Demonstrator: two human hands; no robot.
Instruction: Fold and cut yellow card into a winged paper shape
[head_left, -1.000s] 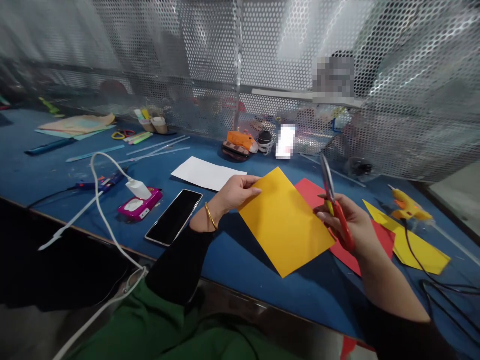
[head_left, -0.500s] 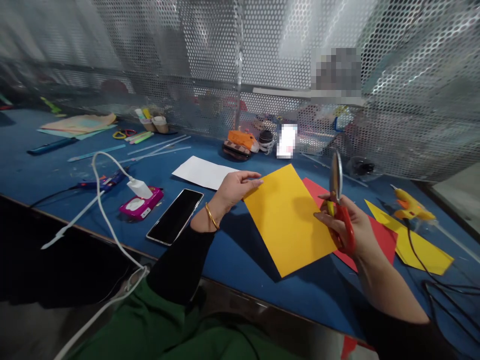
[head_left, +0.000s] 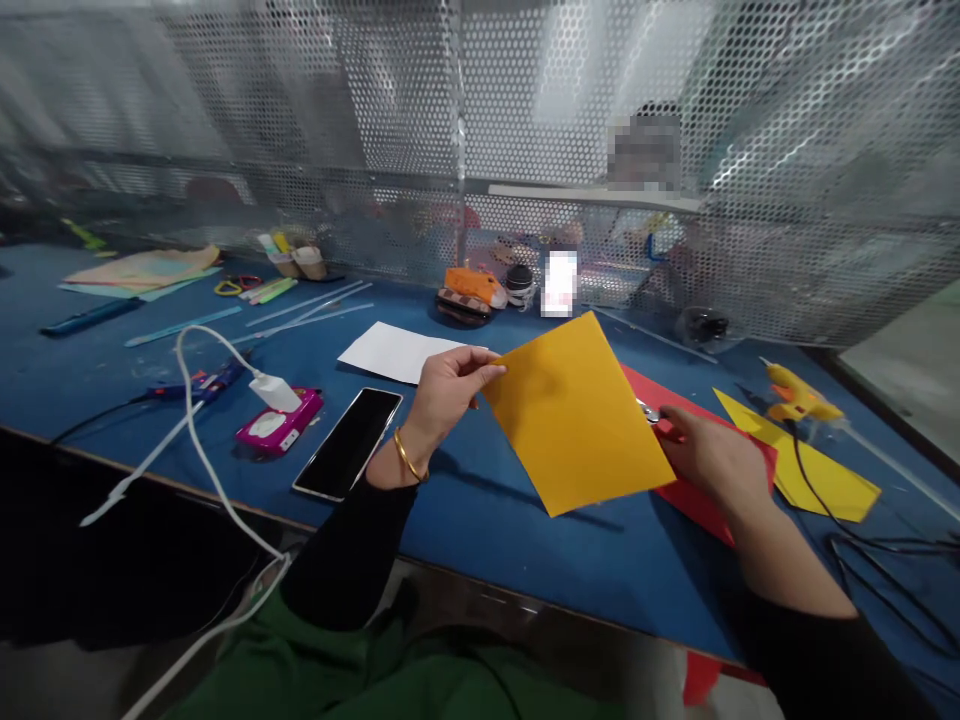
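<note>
My left hand [head_left: 448, 393] pinches the upper left corner of a yellow-orange sheet of paper [head_left: 574, 420], which is held tilted above the table. At the sheet's right edge, my right hand [head_left: 701, 450] is closed around a pair of scissors [head_left: 649, 411]. Only a bit of their metal shows; the sheet and my fingers cover the rest. Beneath that hand lies a red sheet [head_left: 757, 462], partly hidden. Behind my left hand rests a folded white sheet [head_left: 390, 352].
Left on the blue table [head_left: 480, 540] are a phone [head_left: 349, 443], a magenta power socket [head_left: 279, 424] with a white cable, and a blue glue gun [head_left: 202, 382]. Rightward lie yellow paper [head_left: 825, 480] and a yellow glue gun [head_left: 802, 395]. A perforated metal screen [head_left: 390, 120] stands behind.
My right hand has turned the scissors from upright to pointing left, low behind the sheet's right edge. The yellow-orange sheet has risen slightly, still in my left hand.
</note>
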